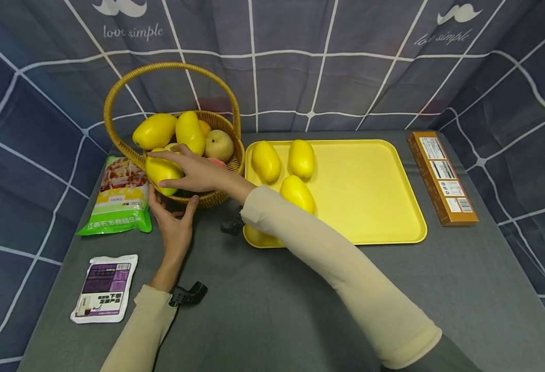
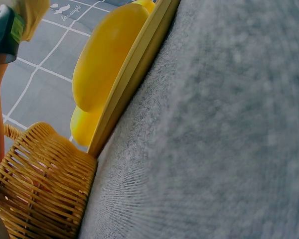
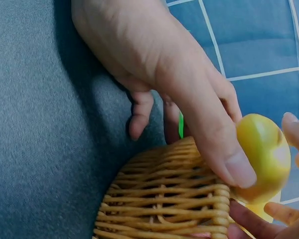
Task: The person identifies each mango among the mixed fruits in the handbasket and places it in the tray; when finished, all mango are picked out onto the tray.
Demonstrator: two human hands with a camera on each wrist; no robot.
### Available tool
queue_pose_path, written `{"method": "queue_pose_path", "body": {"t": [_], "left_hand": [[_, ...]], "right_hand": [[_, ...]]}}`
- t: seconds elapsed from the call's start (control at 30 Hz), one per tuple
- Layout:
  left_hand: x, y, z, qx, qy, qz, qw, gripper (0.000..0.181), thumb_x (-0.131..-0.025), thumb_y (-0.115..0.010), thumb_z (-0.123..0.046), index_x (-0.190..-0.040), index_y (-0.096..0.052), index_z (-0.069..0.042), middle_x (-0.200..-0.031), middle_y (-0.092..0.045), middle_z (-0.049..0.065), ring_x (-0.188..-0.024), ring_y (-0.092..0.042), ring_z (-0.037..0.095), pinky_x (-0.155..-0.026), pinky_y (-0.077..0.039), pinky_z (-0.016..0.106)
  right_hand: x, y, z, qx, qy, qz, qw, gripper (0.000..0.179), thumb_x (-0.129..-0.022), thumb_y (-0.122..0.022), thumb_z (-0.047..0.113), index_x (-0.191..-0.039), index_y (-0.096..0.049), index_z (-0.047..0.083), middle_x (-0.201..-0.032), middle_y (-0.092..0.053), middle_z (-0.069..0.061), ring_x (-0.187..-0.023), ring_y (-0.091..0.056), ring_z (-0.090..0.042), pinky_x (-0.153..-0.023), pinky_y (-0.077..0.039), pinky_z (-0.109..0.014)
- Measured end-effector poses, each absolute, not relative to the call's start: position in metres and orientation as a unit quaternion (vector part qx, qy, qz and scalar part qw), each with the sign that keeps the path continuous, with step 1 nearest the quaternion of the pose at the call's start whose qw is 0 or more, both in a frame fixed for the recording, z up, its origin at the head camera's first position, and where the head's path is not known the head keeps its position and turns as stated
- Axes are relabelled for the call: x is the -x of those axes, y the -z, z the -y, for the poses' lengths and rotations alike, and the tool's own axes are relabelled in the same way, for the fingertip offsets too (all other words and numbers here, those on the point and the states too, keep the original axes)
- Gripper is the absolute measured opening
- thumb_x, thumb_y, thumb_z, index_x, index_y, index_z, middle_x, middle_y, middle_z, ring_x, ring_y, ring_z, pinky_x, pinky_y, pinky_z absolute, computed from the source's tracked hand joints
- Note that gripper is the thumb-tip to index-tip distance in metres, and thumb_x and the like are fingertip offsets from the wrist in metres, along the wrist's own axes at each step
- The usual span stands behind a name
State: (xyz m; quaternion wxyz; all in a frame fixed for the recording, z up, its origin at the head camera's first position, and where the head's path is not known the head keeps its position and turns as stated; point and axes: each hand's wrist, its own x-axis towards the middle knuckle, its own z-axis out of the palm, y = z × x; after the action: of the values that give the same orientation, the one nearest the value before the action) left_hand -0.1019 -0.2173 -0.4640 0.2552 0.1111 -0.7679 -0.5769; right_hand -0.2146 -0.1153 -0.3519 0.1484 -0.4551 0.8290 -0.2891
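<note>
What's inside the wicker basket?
At least two mangoes, a pale round fruit, part of an orange one and something red show. The right hand and its mango hide the near-left part; deeper contents are covered.

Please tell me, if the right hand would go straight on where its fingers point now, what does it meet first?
Probably the basket handle's left end, just past the yellow mango that the right hand holds; depth is unclear there.
</note>
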Motion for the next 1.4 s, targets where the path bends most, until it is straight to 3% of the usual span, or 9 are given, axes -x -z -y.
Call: {"method": "queue_pose_path", "body": {"t": [0.8,1.07,1.4], "left_hand": [[0.101,0.466,0.218,-0.118,0.567,0.775,0.252,0.095,-0.091,-0.070,-0.033,-0.157,-0.003,-0.026,-0.161,-0.013,-0.004,-0.141,-0.028,0.014,-0.086,-0.039,0.031],[0.093,0.437,0.206,-0.110,0.580,0.770,0.241,0.093,-0.093,-0.067,-0.023,-0.157,-0.002,-0.008,-0.160,-0.015,0.011,-0.140,-0.029,0.024,-0.088,-0.039,0.040],[0.090,0.429,0.202,-0.093,0.584,0.765,0.254,0.091,-0.092,-0.067,-0.018,-0.155,-0.003,-0.001,-0.158,-0.016,0.022,-0.137,-0.031,0.037,-0.085,-0.038,0.042]], "right_hand": [[0.212,0.356,0.122,0.455,0.271,-0.838,0.133,0.076,-0.092,-0.065,0.042,-0.155,-0.029,0.022,-0.153,-0.032,-0.008,-0.138,-0.035,-0.016,-0.102,-0.040,-0.025],[0.213,0.350,0.102,0.447,0.289,-0.841,0.103,0.075,-0.089,-0.069,0.045,-0.153,-0.035,0.026,-0.149,-0.041,0.001,-0.131,-0.039,-0.012,-0.100,-0.040,-0.023],[0.214,0.352,0.060,0.431,0.356,-0.828,0.043,0.071,-0.083,-0.075,0.041,-0.146,-0.046,0.025,-0.141,-0.043,-0.006,-0.117,-0.047,-0.015,-0.091,-0.045,-0.023]]}}
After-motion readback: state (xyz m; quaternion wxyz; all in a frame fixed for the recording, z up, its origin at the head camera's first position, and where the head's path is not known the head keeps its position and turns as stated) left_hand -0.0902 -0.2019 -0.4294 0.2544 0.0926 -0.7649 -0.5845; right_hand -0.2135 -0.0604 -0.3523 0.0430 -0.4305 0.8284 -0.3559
